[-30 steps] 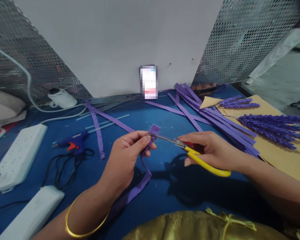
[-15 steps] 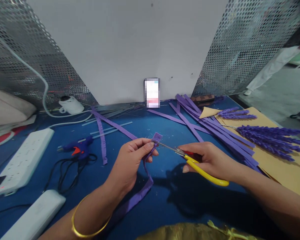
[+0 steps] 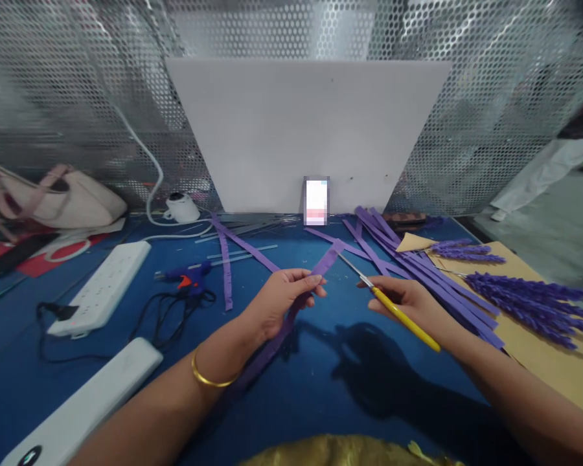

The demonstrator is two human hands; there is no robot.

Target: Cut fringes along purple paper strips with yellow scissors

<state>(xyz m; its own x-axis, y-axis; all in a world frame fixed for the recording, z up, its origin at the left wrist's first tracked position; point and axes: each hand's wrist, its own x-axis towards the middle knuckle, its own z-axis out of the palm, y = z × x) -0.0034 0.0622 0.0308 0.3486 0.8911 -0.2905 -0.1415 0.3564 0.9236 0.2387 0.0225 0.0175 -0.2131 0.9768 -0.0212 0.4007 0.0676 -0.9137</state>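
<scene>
Left hand [image 3: 284,299] now pinches the purple strip [image 3: 323,266] lower down, freeing fresh length for cutting. Right hand [image 3: 408,299], gripping the yellow scissors [image 3: 399,315], has shifted their tips to the strip's far end.

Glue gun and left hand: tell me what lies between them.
In the head view, a loose purple strip lies on the blue table between the glue gun and the left hand.

A blue desk [image 3: 311,395] is boxed in by perforated metal screens [image 3: 490,129] at the back and on both sides. A plain white board [image 3: 282,129] leans against the rear screen. Light glints off the mesh near the top. Grey floor [image 3: 563,226] shows to the right.
</scene>
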